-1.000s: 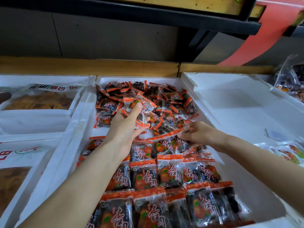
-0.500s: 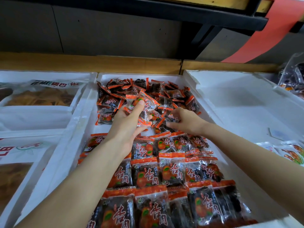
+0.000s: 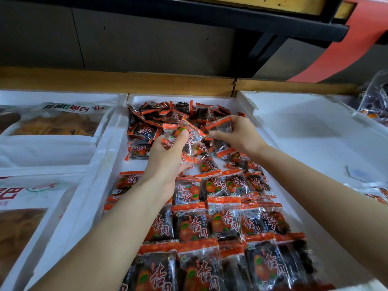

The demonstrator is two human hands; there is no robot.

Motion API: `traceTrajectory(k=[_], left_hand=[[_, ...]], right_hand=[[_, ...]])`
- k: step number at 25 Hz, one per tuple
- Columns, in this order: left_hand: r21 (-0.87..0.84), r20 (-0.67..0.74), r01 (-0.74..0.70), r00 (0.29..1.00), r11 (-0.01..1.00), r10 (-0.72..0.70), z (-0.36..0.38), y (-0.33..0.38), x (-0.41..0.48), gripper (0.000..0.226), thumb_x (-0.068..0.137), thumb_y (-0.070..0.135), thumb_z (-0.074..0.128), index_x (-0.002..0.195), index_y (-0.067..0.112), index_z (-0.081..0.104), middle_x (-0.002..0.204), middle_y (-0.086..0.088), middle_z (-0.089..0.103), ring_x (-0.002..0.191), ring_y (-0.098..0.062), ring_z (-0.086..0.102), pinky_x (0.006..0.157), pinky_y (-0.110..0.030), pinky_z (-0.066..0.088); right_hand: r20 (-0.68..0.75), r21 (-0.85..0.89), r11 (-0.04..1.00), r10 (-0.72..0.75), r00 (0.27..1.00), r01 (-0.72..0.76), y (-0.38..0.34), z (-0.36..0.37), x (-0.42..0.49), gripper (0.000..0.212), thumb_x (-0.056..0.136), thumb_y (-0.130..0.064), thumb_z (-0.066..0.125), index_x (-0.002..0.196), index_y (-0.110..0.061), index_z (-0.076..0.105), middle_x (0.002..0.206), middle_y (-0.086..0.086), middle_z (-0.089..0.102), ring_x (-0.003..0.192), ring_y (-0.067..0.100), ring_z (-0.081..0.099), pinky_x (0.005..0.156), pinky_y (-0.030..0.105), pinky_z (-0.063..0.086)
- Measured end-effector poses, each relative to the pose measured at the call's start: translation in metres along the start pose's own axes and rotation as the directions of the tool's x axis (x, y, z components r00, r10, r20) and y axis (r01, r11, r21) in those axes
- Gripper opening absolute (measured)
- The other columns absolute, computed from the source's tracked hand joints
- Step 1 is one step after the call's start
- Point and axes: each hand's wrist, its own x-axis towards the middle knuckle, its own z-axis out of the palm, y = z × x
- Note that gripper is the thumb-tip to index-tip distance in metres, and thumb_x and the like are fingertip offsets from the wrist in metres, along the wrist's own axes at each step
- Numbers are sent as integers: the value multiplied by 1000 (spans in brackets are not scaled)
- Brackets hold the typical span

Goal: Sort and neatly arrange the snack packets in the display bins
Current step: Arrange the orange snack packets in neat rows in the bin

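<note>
Left hand is gripping a bundle of several orange-and-black packets, fingers curled round it and thumb lying across the top one. It is holding the bundle raised over the far half of the middle bin.

Right hand is pinching a single packet between thumb and fingertips, the other fingers loosely curled. The packet is hanging just right of the bundle, close to it; whether the two are touching I can't tell.

Both hands are hovering above the loose pile that is lying jumbled against the bin's far wall. Nearer the camera, the same packets are sitting in overlapping rows, orange edges facing away, running across the bin down to its near end. A strip of white bin floor is showing between pile and rows on the left side.

Left bins are holding big clear bags of yellowish snacks. Right bin is showing white floor, with a few other packets at its near right edge. A red strip is hanging down from the black shelf overhead.
</note>
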Motion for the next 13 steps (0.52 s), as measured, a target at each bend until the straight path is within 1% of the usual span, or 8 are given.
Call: traceTrajectory(k=[1, 3, 4, 5, 6, 8, 11, 13], left_hand=[[31, -13, 1, 1000, 1000, -1, 1, 0, -2, 47, 88, 34, 65, 129, 19, 48, 131, 1, 52, 103, -20, 66, 85, -38, 56], [88, -9, 8, 1000, 996, -7, 5, -2, -7, 49, 89, 35, 64, 131, 17, 46, 119, -1, 59, 94, -21, 69, 87, -41, 56], [101, 15, 17, 1000, 995, -19, 8, -4, -10, 49, 90, 34, 63, 131, 15, 46, 111, -3, 64, 89, -22, 70, 86, -42, 57], [103, 52, 36, 998, 994, -41, 11, -5, -15, 50, 90, 34, 63, 132, 12, 46, 108, -6, 66, 87, -23, 72, 85, -43, 57], [98, 91, 66, 993, 993, -75, 14, -6, -19, 53, 89, 34, 64, 133, 11, 46, 111, -11, 67, 85, -23, 72, 84, -44, 57], [29, 171, 147, 974, 989, -150, 22, -4, -30, 51, 89, 32, 64, 130, 5, 49, 116, -16, 66, 84, -26, 73, 82, -43, 58], [-188, 246, 240, 950, 953, -191, 32, 4, -46, 35, 92, 26, 59, 117, 1, 56, 117, -20, 65, 89, -31, 71, 74, -42, 60], [-283, 265, 273, 944, 919, -198, 35, 9, -55, 29, 93, 25, 57, 111, 2, 59, 117, -21, 64, 92, -32, 70, 72, -44, 60]], right_hand=[[-9, 77, 997, 20, 1000, -19, -6, -3, -6, 6, 84, -20, 69, 85, -17, 64, 80, 3, 71, 72, 16, 69, 67, 30, 57], [-27, 204, 979, 37, 999, -30, -18, -8, -19, 7, 91, -16, 60, 85, -18, 62, 79, 0, 69, 73, 17, 69, 68, 31, 57], [-48, 243, 970, 10, 999, 2, -22, -9, -25, 5, 93, -15, 56, 91, -16, 61, 82, 1, 69, 73, 15, 70, 66, 29, 58], [-91, 253, 966, -39, 995, 61, -26, -12, -31, 5, 94, -14, 55, 96, -14, 59, 87, 2, 70, 77, 14, 70, 67, 30, 58], [-136, 253, 959, -96, 986, 128, -29, -15, -35, 6, 94, -12, 54, 99, -13, 57, 91, 3, 69, 82, 13, 70, 69, 30, 58], [-162, 254, 936, -207, 965, 243, -37, -24, -48, 8, 92, -7, 55, 94, -14, 56, 94, 2, 69, 88, 12, 68, 73, 26, 56], [-41, 245, 911, -333, 942, 332, -42, -31, -70, 18, 87, 3, 58, 83, -14, 56, 100, 0, 69, 95, 9, 66, 79, 28, 55], [30, 183, 914, -373, 927, 362, -41, -38, -88, 19, 84, 2, 63, 79, -16, 58, 104, -4, 68, 99, 6, 64, 85, 29, 53]])
